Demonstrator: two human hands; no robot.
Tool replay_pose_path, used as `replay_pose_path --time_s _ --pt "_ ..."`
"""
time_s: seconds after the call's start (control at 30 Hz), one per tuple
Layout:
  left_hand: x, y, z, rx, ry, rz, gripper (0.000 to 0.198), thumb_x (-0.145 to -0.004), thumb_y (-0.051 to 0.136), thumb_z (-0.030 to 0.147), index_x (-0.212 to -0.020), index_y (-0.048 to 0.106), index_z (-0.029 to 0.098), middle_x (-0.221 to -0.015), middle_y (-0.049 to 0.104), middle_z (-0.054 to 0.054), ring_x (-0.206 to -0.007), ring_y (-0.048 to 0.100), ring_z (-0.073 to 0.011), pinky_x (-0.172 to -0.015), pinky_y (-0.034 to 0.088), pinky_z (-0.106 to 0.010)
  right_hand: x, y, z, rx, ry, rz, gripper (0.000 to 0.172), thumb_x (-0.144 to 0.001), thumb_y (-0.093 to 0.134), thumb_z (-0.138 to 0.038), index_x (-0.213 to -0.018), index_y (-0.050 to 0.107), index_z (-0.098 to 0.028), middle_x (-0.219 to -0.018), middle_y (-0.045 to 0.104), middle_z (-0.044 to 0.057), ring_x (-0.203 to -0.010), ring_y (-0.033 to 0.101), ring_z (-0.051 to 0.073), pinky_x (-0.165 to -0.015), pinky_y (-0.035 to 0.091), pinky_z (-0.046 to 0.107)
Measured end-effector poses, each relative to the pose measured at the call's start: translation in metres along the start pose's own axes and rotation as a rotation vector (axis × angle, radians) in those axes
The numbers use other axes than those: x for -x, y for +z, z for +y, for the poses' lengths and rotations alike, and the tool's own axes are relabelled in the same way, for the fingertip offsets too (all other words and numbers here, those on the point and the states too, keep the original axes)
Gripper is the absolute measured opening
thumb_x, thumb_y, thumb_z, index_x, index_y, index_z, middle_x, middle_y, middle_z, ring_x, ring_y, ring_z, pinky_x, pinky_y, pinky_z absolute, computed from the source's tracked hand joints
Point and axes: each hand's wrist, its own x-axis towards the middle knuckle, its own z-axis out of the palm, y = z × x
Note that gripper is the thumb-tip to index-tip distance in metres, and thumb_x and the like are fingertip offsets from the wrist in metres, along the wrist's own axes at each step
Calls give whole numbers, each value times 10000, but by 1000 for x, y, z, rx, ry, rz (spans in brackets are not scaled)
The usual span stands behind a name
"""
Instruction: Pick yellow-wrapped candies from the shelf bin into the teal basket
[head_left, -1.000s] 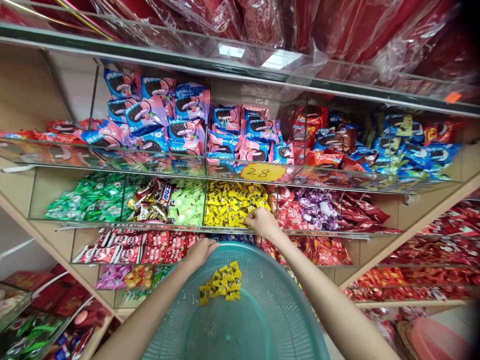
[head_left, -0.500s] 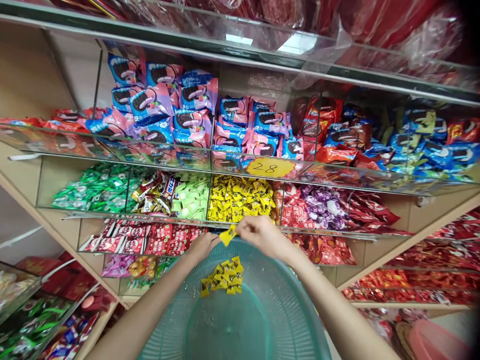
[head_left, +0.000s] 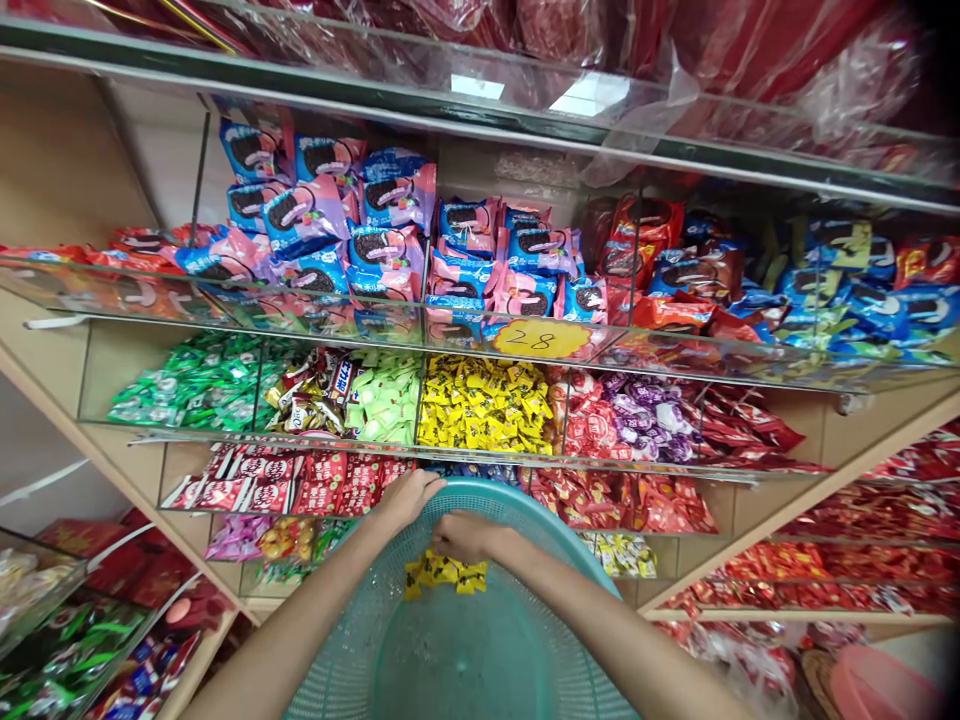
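My left hand point(head_left: 409, 497) is closed on the far-left rim of a green plastic basket point(head_left: 559, 515). Inside that basket, my right hand point(head_left: 463, 537) hangs just over a small heap of yellow-wrapped candies point(head_left: 454, 575). Its fingers are curled together and pointing down, and whether a candy is between them is hidden. More candies in the same yellow wrapper fill a shelf compartment point(head_left: 487, 405) straight ahead, above the basket's far rim.
Glass-fronted shelves hold green-wrapped sweets point(head_left: 206, 385), purple-wrapped sweets point(head_left: 652, 415) and blue-and-pink cookie packs point(head_left: 307, 215). A yellow price tag point(head_left: 541, 338) reads 28. Red packets point(head_left: 585, 497) lie on the shelf behind the basket. A pink tub point(head_left: 881, 685) stands at lower right.
My right hand, with a yellow candy in its fingers, has come down from above the far rim into the basket, over the heap. My left hand stays on the rim.
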Motion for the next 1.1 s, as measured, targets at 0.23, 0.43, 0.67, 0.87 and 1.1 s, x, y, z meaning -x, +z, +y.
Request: replay_pose_path --time_s 0.23,0.43,0.67,0.87,1.1 --pt "3 -5 6 -17 -15 -1 355 -906 399 418 -759 631 193 -749 679 -51 -742 620 -205 -581 299 -241 -11 1 -7 -13 -7 16 172 -803 553 -296 -763 696 -209 -774 697 13 -685 581 153 -563 390 248" --pt "2 -4 5 -27 -7 -1 356 -904 392 421 -776 640 199 -781 691 -46 -772 622 -204 -598 316 -241 0 -14 -20 4 98 137 248 -830 540 -349 -889 702 -171 -921 715 120 -825 635 235 -640 429 310" --pt "1 -2 1 -41 -21 -18 346 -893 402 397 -823 679 202 -836 717 -54 -821 623 -225 -617 357 -255 55 -78 -28 -49 -94 315 207 -874 497 -316 -887 676 -212 -910 715 58 -822 628 176 -666 402 266" --pt "1 1 0 -24 -20 2 389 -911 377 448 -865 682 212 -874 720 -75 -824 639 -231 -661 374 -271 64 -130 -7 77 46 785 185 -909 465 -262 -996 620 -209 -952 635 57 -863 568 165 -711 377 271" --pt "3 -2 3 -5 -10 4 405 -913 381 465 -774 654 199 -776 697 -53 -750 621 -204 -632 350 -248 44 -135 10 311 133 844 140 -885 515 -260 -955 629 -220 -1023 558 62 -928 459 217 -724 316 336"
